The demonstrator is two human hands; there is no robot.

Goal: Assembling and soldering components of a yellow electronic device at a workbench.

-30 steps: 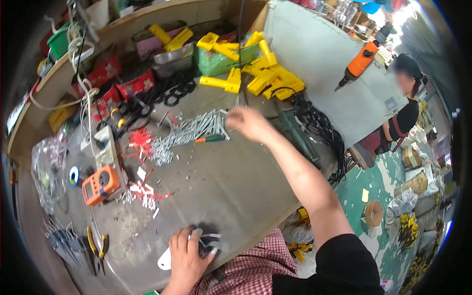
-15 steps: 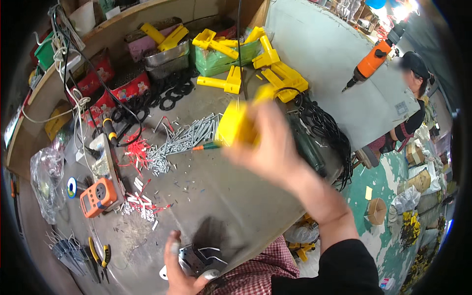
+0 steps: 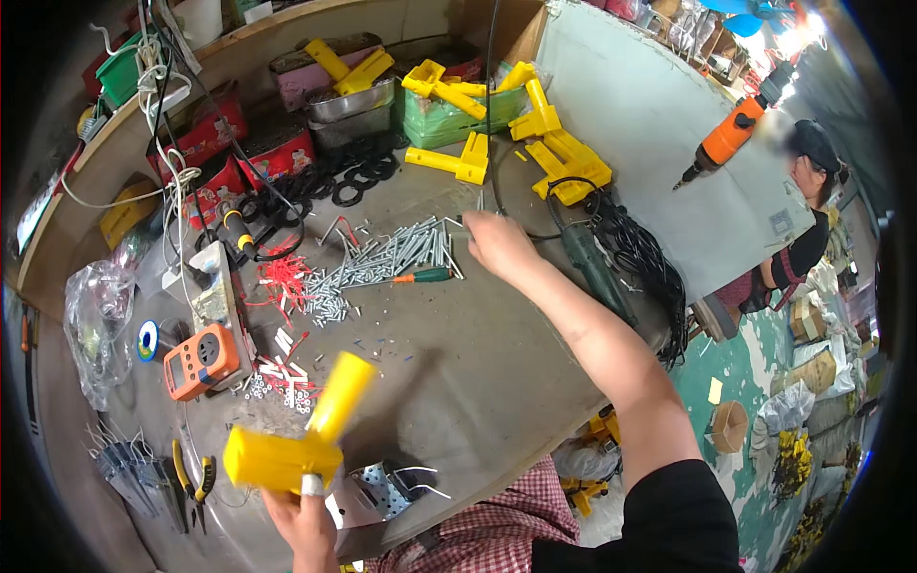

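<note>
The left hand (image 3: 304, 520) has its grip closed on a yellow part (image 3: 296, 441) low over the tabletop (image 3: 497, 372). The right hand (image 3: 497, 244) pinches at the screws (image 3: 392, 260); best to take one cleanly.

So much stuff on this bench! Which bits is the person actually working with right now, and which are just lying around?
In use:
- yellow plastic part, held in the left hand
- pile of long screws, which the right hand reaches
- metal bracket beside the left hand

Lying about:
- orange meter
- black rings
- pliers
- hanging orange power screwdriver
- red wall plugs
</note>
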